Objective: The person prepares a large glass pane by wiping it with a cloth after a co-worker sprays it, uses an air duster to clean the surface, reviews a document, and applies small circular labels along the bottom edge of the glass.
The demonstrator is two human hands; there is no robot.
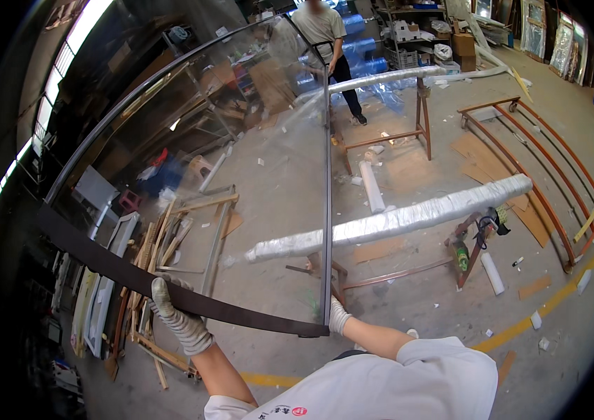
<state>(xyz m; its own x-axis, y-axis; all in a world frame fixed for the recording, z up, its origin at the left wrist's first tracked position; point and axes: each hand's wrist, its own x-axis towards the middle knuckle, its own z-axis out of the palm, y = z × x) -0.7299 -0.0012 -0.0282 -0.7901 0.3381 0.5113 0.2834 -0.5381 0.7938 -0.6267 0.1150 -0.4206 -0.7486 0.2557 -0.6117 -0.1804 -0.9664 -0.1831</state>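
Observation:
A large glass panel with a dark frame [327,210] is held tilted in front of me, and the floor shows through its glass. My left hand [181,318], in a striped knit glove, is closed around the wide dark lower rail [234,313], thumb on the near face. My right hand [339,316], gloved too, grips the side of the frame near its lower right corner; its fingers are partly hidden behind the frame. At the far end stands another person [319,31] in a light shirt, with one hand by the frame's edge.
Plastic-wrapped long bars [423,215] rest on brown metal trestles [423,119] beyond and right of the panel. A brown metal rack [549,182] lies at right. Timber strips [160,245] and white frame pieces [111,280] are piled at left. Cardboard [535,287] and scraps litter the floor.

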